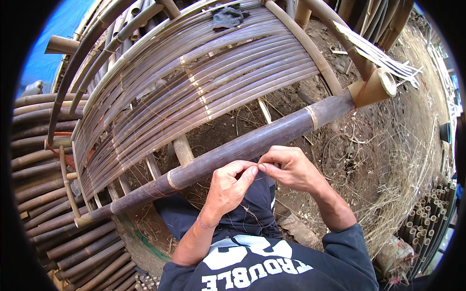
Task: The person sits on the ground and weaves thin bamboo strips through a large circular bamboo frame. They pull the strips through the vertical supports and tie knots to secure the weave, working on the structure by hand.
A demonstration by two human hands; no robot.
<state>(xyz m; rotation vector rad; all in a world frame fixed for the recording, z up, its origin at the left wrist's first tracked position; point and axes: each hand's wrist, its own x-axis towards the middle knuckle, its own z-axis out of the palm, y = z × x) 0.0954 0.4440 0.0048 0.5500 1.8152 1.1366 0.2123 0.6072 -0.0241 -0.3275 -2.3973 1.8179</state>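
My left hand and my right hand meet in front of me, thumbs and forefingers pinched tip to tip. Between them they hold a thin brown string, part of which trails down over my dark trousers; its exact run at the fingertips is too fine to follow. Just beyond my hands lies a thick dark bamboo pole with paler rings, the front rail of a bench-like bamboo frame. A seat of narrow split-bamboo slats spans the frame behind it, with loose reddish strands across some slats.
A dark grey glove lies on the slats' far edge. White bamboo strips rest at the upper right. Stacked bamboo poles fill the left side, and a bundle of cut bamboo stands at right. Dry straw litters the earth floor.
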